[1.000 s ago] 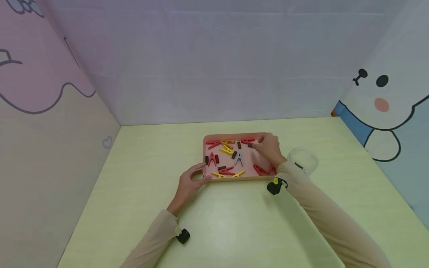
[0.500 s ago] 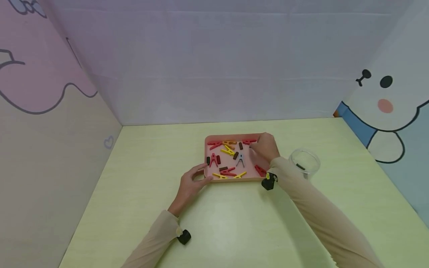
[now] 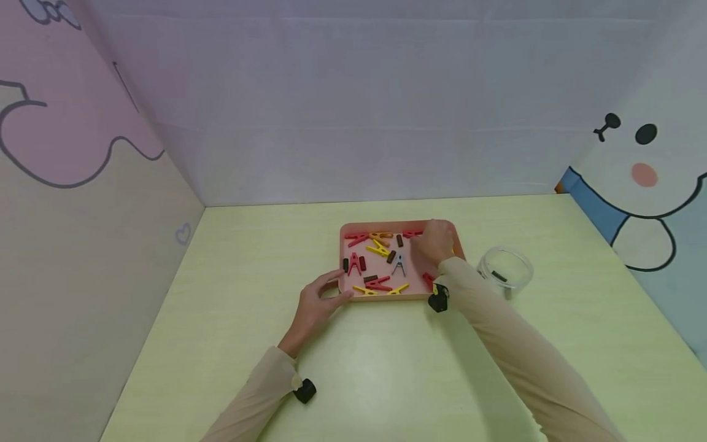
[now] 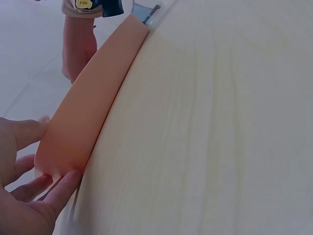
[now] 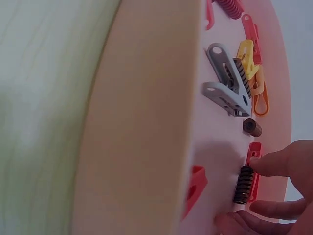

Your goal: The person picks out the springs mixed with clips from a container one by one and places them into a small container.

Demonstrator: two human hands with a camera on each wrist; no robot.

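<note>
Since a second ago the right hand [image 3: 436, 241] has crept leftward over the pink tray [image 3: 353, 293] on the green counter [image 3: 386, 368]. From the head, the left hand [image 3: 315, 304] grips the tray's near-left corner, thumb and fingers curled on the rim. At the right wrist, fingers [image 5: 276, 161] pinch a dark spring [image 5: 243, 185] beside a red clothespin [image 5: 252, 166].

The person wore long beige sleeves [image 3: 513, 350] on both arms. A small black camera [image 3: 304, 390] sat at each wrist. The one nearer the pink tray [image 3: 353, 294] had a yellow spot.
</note>
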